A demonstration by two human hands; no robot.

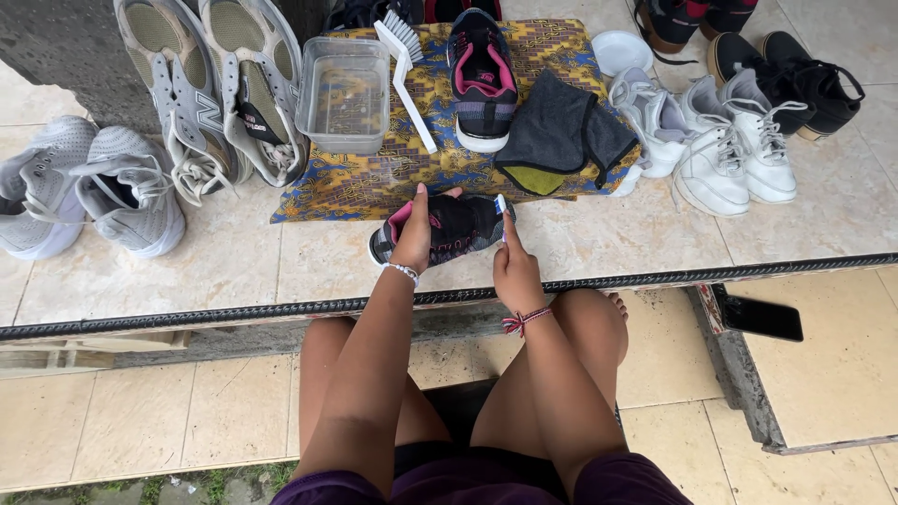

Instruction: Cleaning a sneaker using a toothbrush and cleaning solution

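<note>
Gripping a black sneaker with pink lining (447, 228) just below the centre of the frame, the left hand (417, 236) wraps over its heel end, thumb and fingers closed around it, and holds it on its side on the tiled ledge (234, 262). The right hand (513, 266) is curled shut around a small toothbrush (501, 208), whose blue-and-white head touches the toe end of the shoe.

Just above the shoe lies a blue and yellow patterned cloth (374, 182). On its upper left part stands a clear plastic tub (344, 93), rectangular and open-topped; whether it holds water cannot be told, and nothing solid shows in it. A white scrubbing brush (407, 70) leans beside the tub, bristles up at the top of the frame. Right of that brush sits the matching black and pink sneaker (480, 79), upright, and next to it a dark grey folded cloth with a yellow corner (557, 136). A small white round lid (622, 51) lies at the cloth's upper right corner.

Grey running shoes (220, 93) lean at the upper left, and another grey pair (89, 192) sits at the left edge. White sneakers (725, 140) crowd the right, with black shoes (795, 79) in the upper right corner.

A dark ribbed strip (187, 316) marks the ledge's near edge, running across the frame just below the hands. Bare tile lies open left and right of the held shoe. A dark phone (760, 318) lies below the ledge at right.
</note>
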